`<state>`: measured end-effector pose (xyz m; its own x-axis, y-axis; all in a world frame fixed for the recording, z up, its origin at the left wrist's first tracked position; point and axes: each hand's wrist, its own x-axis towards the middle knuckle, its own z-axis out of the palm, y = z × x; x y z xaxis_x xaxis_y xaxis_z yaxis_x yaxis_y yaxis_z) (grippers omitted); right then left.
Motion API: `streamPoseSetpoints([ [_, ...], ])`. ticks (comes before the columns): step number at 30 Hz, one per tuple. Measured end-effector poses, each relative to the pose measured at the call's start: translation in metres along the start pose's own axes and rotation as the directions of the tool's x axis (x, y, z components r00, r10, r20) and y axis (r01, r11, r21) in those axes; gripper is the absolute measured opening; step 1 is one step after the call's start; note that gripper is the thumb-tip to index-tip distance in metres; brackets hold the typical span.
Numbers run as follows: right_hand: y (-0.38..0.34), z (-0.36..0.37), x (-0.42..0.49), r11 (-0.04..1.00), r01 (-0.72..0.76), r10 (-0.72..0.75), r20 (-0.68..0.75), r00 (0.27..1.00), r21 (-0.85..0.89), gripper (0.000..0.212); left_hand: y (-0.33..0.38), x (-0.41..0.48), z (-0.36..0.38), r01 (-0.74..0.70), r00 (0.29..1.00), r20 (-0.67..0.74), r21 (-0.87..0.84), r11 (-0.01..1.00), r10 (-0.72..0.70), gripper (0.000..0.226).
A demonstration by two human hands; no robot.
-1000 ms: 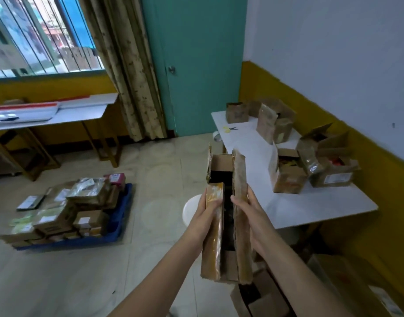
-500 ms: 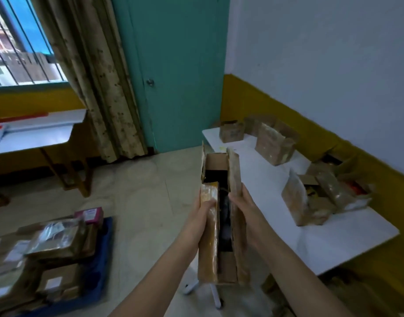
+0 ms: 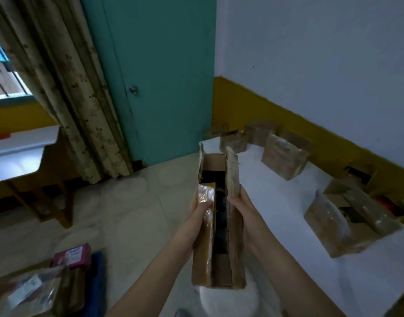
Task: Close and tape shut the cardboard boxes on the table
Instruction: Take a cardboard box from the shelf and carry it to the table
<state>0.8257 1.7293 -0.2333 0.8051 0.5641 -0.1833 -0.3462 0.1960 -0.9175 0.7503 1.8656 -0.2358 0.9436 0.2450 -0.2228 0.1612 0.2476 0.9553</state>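
Observation:
I hold a long narrow cardboard box (image 3: 234,245) in the air in front of me, its two long flaps partly open over a dark inside. My left hand (image 3: 199,210) grips the left flap, thumb over its shiny taped face. My right hand (image 3: 242,207) grips the right flap from outside. The box hangs above a white stool (image 3: 228,303), just left of the white table (image 3: 276,197). Several more cardboard boxes stand on that table, one open box (image 3: 351,216) nearest me and a taped one (image 3: 283,156) further back.
A blue pallet (image 3: 97,277) with wrapped parcels and a pink box (image 3: 73,255) lies on the floor at lower left. A teal door (image 3: 155,76) and a curtain (image 3: 59,88) stand ahead. Another white table (image 3: 16,156) sits at far left.
My view has swung right and closer to the table; the window and floor parcels slid left. Both hands keep the same hold on the box flaps.

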Motion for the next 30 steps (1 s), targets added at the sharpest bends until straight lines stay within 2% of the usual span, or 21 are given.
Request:
streamPoseSetpoints([
  [5, -0.004, 0.004, 0.084, 0.999, 0.026, -0.020, -0.142, 0.990, 0.040, 0.073, 0.025, 0.091, -0.026, 0.047, 0.997, 0.054, 0.073, 0.996, -0.051, 0.059],
  [8, -0.014, 0.003, 0.127, 0.993, 0.055, -0.035, -0.189, 0.981, 0.103, 0.058, 0.040, 0.143, -0.033, 0.065, 0.992, 0.105, 0.094, 0.993, -0.075, 0.056],
  [13, -0.038, 0.000, 0.187, 0.995, 0.082, -0.060, -0.314, 0.948, 0.056, 0.058, 0.061, 0.223, -0.042, 0.124, 0.972, 0.182, 0.137, 0.983, -0.148, 0.057],
  [18, -0.055, -0.003, 0.234, 0.981, 0.161, -0.102, -0.415, 0.904, 0.109, 0.038, 0.076, 0.296, -0.044, 0.141, 0.926, 0.328, 0.163, 0.977, -0.188, 0.057],
  [23, -0.071, 0.001, 0.288, 0.975, 0.182, -0.075, -0.576, 0.814, 0.129, 0.030, 0.082, 0.382, -0.045, 0.137, 0.861, 0.456, 0.218, 0.966, -0.225, 0.045],
  [27, -0.084, 0.008, 0.329, 0.969, 0.210, -0.066, -0.679, 0.731, 0.132, 0.031, 0.093, 0.439, -0.046, 0.137, 0.791, 0.557, 0.241, 0.961, -0.253, 0.054],
  [30, -0.093, 0.009, 0.354, 0.959, 0.258, -0.089, -0.736, 0.671, 0.119, 0.034, 0.101, 0.473, -0.043, 0.129, 0.735, 0.624, 0.258, 0.957, -0.267, 0.048],
])
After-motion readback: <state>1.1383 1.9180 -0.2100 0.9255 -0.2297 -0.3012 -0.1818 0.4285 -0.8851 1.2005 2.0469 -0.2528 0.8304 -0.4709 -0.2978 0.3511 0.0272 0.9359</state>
